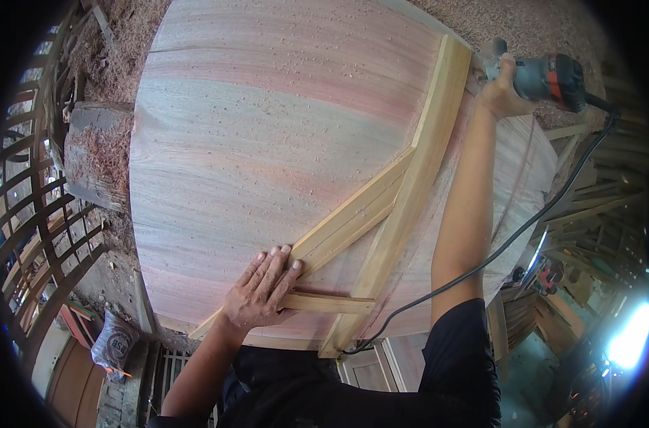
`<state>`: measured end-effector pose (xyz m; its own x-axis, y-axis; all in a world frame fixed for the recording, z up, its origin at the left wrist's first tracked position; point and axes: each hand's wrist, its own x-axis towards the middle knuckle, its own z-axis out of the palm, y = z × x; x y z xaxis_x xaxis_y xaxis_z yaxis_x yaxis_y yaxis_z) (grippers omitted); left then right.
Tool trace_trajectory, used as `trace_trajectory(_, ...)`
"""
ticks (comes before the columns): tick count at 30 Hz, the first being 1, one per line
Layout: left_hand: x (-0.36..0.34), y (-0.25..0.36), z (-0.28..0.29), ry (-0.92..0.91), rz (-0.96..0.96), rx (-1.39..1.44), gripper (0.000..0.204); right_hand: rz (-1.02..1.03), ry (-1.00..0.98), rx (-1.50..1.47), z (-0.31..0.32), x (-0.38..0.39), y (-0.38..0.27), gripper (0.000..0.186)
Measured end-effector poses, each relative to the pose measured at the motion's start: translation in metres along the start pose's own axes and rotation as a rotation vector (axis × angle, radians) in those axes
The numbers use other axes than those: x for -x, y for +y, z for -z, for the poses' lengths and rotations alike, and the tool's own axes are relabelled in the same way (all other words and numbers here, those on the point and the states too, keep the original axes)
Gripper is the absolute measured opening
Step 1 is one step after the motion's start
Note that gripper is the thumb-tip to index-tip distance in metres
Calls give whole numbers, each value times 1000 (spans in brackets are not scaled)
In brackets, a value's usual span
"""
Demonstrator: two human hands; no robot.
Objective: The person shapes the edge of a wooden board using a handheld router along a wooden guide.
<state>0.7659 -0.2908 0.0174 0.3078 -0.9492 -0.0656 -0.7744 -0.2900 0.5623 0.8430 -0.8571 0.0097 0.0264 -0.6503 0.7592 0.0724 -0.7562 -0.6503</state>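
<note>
My left hand (261, 291) lies over the lower part of a triangular wooden guide, fingers stretched across its diagonal strip (356, 214). Its thumb side is beside the short cross strip (331, 303). A long straight batten (421, 178) forms the guide's right side and runs away from me over a large pinkish wooden panel (267, 150). My right arm is stretched far forward. At the panel's far right, my right hand (508, 98) is closed round a grey router (535, 77) with a red band and black end, close to the batten's far end. The router's cutting end is hard to make out.
A black power cord (531, 225) loops from the router over my right arm to the near edge. Shavings (114, 71) lie around and on the panel. Slatted wooden frames (42, 192) stand left, near a stuffed sack (115, 344). Offcuts (602, 207) are piled right.
</note>
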Motion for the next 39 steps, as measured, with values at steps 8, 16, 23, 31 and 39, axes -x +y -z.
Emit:
trace_trajectory(8,0,0,-2,20,-4,0,86,-21,11,-35,-4,-1,1,53)
trace_trajectory(16,0,1,-2,10,11,-5,83,-28,4,24,-5,-2,4,59)
trace_trajectory(23,0,1,-1,7,12,-6,82,-44,7,38,-8,-5,10,63)
trace_trajectory(31,1,0,-4,19,13,-10,85,-23,3,3,-12,-11,17,64)
trace_trajectory(39,2,0,-3,1,16,-5,83,-25,14,12,-16,-15,24,65)
